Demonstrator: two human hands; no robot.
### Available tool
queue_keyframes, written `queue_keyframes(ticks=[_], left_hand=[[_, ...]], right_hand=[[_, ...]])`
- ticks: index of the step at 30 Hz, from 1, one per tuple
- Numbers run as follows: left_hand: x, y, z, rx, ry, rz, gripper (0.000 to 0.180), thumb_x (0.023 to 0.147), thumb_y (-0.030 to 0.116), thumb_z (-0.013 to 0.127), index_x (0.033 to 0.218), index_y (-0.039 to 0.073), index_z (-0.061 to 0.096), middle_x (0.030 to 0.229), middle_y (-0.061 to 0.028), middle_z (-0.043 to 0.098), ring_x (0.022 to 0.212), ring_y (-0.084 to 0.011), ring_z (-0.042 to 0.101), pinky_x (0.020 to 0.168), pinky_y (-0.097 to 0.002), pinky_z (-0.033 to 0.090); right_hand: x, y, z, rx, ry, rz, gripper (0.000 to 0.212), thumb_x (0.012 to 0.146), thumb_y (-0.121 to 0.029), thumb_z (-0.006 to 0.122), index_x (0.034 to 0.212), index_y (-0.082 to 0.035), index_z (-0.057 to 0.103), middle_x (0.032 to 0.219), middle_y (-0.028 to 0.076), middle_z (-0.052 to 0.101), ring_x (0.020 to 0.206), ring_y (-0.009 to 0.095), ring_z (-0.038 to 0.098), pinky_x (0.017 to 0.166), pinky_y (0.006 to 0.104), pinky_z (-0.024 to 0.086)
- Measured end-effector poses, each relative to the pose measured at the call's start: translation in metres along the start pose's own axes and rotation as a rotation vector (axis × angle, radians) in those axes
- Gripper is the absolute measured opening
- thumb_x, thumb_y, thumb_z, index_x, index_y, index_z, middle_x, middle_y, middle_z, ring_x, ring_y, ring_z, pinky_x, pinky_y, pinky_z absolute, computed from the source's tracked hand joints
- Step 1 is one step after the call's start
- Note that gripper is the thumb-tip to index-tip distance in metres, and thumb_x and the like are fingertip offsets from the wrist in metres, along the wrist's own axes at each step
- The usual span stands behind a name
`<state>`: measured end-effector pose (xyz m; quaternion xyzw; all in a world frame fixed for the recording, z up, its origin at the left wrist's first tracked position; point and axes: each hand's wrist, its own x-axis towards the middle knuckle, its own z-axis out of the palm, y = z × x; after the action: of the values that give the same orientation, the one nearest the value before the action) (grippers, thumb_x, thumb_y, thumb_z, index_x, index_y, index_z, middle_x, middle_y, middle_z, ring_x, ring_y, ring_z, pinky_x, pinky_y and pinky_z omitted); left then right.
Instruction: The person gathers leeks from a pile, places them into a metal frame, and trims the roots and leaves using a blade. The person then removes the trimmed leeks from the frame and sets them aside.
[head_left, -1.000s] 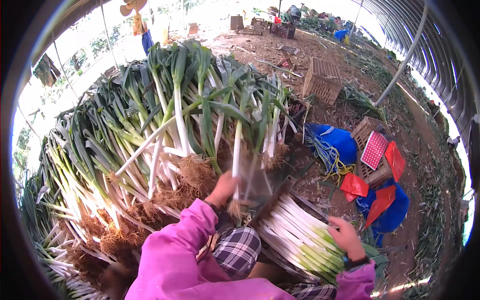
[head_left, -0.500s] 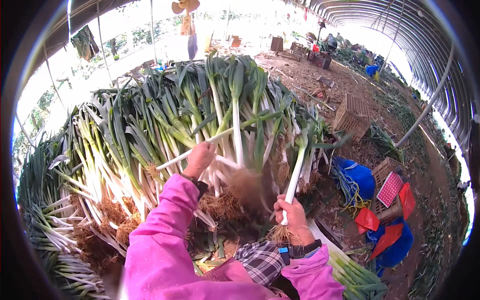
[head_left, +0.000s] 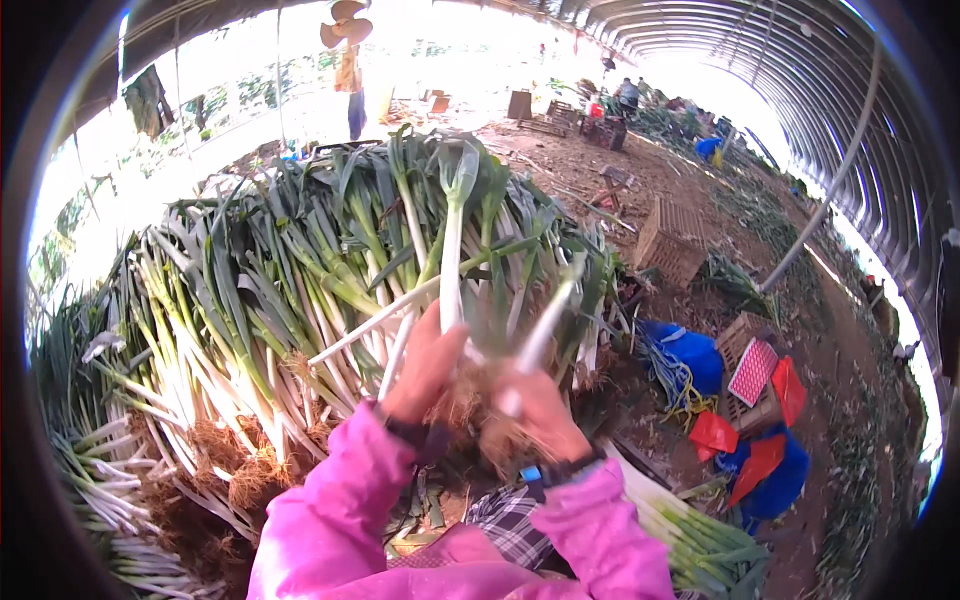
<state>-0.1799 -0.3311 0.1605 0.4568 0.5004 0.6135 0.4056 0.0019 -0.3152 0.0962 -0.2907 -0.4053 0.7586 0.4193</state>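
Observation:
A tall leek [head_left: 452,250] with a white shank and green top stands upright before me, my left hand [head_left: 428,365] closed round its lower shank. Its brown roots hang below and blur into those beside them. My right hand [head_left: 540,408] is closed on a second leek [head_left: 543,330], which tilts up and to the right, smeared by motion. Both hands are close together, roots between and below them. Behind them a thick heap of leeks [head_left: 290,270] leans in a row, green leaves up and rooty ends toward me.
Cleaned-looking leeks [head_left: 690,530] lie by my right forearm. To the right are a blue bundle with cords [head_left: 690,355], a brown crate [head_left: 740,410] and red pieces [head_left: 757,465]. Another crate [head_left: 677,240] stands farther back. Bare poles [head_left: 830,195] support the tunnel roof.
My left hand has moved right and down onto the upright leek's lower shank. My right hand, with its leek, has come up and left toward it. The view has shifted slightly.

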Motion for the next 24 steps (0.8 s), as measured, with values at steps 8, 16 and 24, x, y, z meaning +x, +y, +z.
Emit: queue_keyframes(ticks=[8, 16, 24], left_hand=[[-0.147, 0.063, -0.016, 0.341, -0.644, 0.287, 0.064, 0.09, 0.022, 0.062, 0.142, 0.0, 0.033, 0.118, -0.0128, 0.058, 0.106, -0.0175, 0.057, 0.087, -0.0303, 0.046], [-0.133, -0.046, 0.154, 0.578, -1.137, 0.716, 0.044, 0.082, 0.014, 0.064, 0.124, 0.007, 0.053, 0.094, -0.0163, 0.061, 0.085, -0.0369, 0.062, 0.072, -0.0433, 0.05], [-0.206, -0.272, 0.247, 1.029, -1.342, 0.48, 0.033, 0.086, 0.02, 0.056, 0.118, 0.022, 0.059, 0.108, -0.0123, 0.061, 0.103, -0.0362, 0.057, 0.085, -0.0474, 0.048]], right_hand=[[-0.064, -0.076, 0.004, 0.379, -0.123, -0.411, 0.081, 0.076, -0.071, 0.057, 0.126, -0.009, 0.048, 0.11, 0.008, 0.059, 0.105, 0.023, 0.057, 0.093, 0.0523, 0.045], [-0.387, -0.096, -0.2, 0.426, 0.631, -0.914, 0.045, 0.097, -0.032, 0.049, 0.131, -0.003, 0.046, 0.132, 0.012, 0.053, 0.118, 0.026, 0.053, 0.107, 0.0431, 0.038], [-0.531, 0.148, -0.291, 0.421, 1.652, -0.07, 0.048, 0.089, -0.039, 0.061, 0.123, -0.005, 0.055, 0.125, 0.015, 0.058, 0.109, 0.033, 0.058, 0.094, 0.044, 0.046]])
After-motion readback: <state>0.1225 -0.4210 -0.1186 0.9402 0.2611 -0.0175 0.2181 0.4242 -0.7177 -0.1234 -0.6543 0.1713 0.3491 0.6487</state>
